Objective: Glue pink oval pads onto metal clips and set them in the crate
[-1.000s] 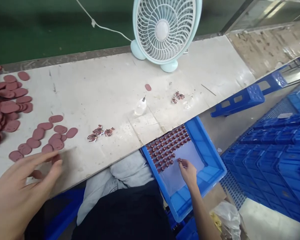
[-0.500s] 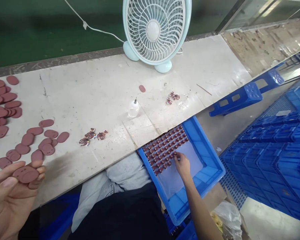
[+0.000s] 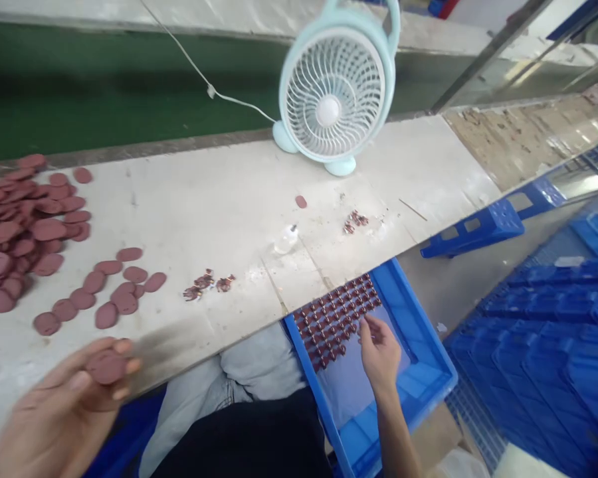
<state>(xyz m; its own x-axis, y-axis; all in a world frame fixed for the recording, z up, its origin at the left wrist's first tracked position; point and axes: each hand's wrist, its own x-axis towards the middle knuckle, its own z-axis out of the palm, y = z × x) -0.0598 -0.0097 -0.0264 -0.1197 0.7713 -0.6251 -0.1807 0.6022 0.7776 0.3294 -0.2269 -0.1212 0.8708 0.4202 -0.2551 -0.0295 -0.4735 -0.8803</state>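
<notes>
My left hand [image 3: 87, 385] pinches a reddish-brown oval disc [image 3: 107, 366] between thumb and fingers, above the table's front edge. More of these oval discs [image 3: 124, 302] lie loose just beyond it. My right hand [image 3: 380, 345] hovers over the blue tray [image 3: 431, 342], fingers loosely curled and a little apart, with nothing visible in them. In that tray, rows of small dark brown figures [image 3: 329, 322] stand on a whitish sheet [image 3: 346, 385]. The nearest figures are close to my right fingertips.
A big pile of discs [image 3: 24, 226] lies at the left. Small brown pieces [image 3: 199, 284] lie mid-table, with others [image 3: 356, 220] farther right. A small white bottle [image 3: 286, 239] and a pale blue fan [image 3: 337, 99] stand behind. Blue crates [image 3: 538, 345] are stacked right.
My right hand has drawn back slightly from the rows of figures, and its fingers have loosened. My left hand still holds the disc. The whole view has shifted.
</notes>
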